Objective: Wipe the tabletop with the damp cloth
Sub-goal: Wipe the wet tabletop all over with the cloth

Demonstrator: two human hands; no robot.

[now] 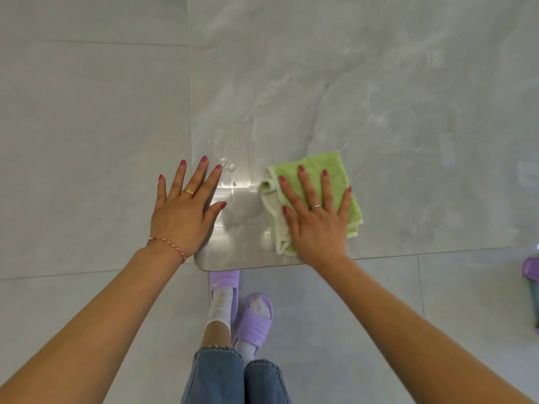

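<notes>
Right hand point(316, 220) pressed flat, fingers straight, on the green cloth point(326, 182) near the table point(379, 83) corner; left hand point(183, 211) released, splayed at the left edge.

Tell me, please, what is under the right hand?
The right hand lies flat on a folded green cloth, which rests on the tabletop. The part of the tabletop beneath the cloth is covered.
</notes>
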